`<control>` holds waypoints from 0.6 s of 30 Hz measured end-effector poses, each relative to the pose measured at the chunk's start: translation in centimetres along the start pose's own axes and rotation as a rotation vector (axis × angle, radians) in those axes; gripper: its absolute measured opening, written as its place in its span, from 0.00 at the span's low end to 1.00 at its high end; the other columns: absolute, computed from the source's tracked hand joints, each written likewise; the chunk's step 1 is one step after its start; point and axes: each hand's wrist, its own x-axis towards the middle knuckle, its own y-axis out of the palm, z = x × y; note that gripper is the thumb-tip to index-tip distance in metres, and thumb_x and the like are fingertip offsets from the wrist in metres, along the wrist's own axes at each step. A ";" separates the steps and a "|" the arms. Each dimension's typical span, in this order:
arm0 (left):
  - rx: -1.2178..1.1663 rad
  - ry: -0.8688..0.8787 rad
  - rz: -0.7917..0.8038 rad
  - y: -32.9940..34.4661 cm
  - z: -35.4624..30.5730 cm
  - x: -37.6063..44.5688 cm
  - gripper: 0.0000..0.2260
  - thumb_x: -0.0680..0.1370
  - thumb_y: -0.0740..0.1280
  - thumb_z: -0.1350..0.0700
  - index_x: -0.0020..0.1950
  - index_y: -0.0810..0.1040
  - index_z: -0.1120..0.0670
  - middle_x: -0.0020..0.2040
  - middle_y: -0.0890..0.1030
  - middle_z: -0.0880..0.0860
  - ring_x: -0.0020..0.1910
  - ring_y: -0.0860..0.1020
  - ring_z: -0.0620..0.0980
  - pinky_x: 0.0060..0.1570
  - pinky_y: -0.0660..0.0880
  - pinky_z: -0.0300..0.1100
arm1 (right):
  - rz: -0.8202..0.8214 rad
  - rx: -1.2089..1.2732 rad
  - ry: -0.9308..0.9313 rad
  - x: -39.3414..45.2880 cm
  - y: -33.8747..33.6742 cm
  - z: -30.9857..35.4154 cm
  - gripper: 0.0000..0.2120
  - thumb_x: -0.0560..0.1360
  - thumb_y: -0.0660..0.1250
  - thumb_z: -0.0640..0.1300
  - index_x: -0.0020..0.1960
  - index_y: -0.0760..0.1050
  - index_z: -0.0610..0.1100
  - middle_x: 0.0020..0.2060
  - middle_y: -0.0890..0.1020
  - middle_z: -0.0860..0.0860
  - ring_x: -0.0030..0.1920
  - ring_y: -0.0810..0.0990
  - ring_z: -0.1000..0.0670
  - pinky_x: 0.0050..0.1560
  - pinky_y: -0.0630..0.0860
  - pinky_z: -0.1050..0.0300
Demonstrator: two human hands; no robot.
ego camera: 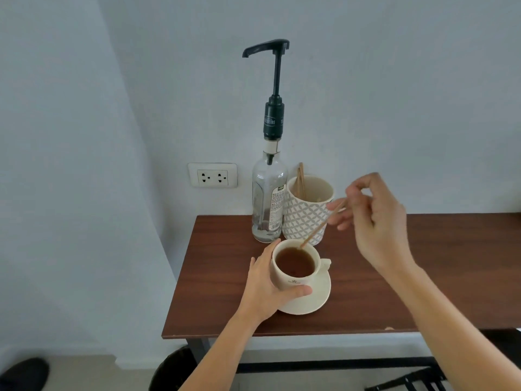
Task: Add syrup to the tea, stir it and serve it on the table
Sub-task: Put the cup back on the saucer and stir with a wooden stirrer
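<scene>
My left hand (267, 280): wrapped around the near-left side of the cup (293, 273); thumb lying across the front wall below the small printed mark; fingers curled round the far side, partly hidden; a firm cupped hold, not a fist.
My right hand (375, 218): raised above the table, right of the cup; thumb and forefinger pinched on the top end of the wooden stir stick (321, 224); the other fingers loosely spread below it.
Stir stick: slanting down and to the left; its lower end dipped in the tea (294, 262) at the far rim of the cup.
Cup: cream, full of brown tea; standing on a cream saucer (315, 301); handle pointing right.
Saucer: on the dark wooden table (366, 300), near its left front part.
Syrup bottle (267, 201): clear glass with a tall black pump; upright just behind the cup, against the wall; only a little liquid at the bottom.
Patterned mug (306, 213): just right of the bottle, touching or nearly so; more wooden sticks (301, 179) standing in it.
Wall socket (212, 175): white, double; left of the bottle.
</scene>
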 end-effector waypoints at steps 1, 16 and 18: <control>0.003 0.005 0.002 0.0 0.0 0.0 0.39 0.59 0.80 0.38 0.63 0.63 0.23 0.65 0.77 0.34 0.68 0.70 0.34 0.75 0.55 0.64 | 0.069 -0.060 0.026 -1.4 0.6 -1.2 0.06 0.83 0.56 0.40 0.49 0.68 0.41 0.37 0.85 0.49 0.32 0.86 0.53 0.33 0.83 0.50; 0.044 0.019 0.007 0.1 0.1 -0.1 0.41 0.60 0.81 0.40 0.62 0.60 0.19 0.65 0.74 0.30 0.68 0.69 0.31 0.76 0.57 0.63 | 0.133 -0.170 -0.036 -3.3 2.9 -3.7 0.07 0.80 0.61 0.36 0.47 0.65 0.44 0.34 0.79 0.50 0.32 0.80 0.49 0.37 0.79 0.47; 0.045 0.023 0.025 0.1 0.1 -0.2 0.41 0.60 0.82 0.41 0.61 0.60 0.19 0.63 0.73 0.26 0.66 0.67 0.25 0.76 0.56 0.63 | 0.145 -0.167 -0.039 -4.4 2.5 -3.7 0.06 0.81 0.61 0.37 0.48 0.66 0.44 0.33 0.79 0.50 0.31 0.80 0.49 0.35 0.79 0.46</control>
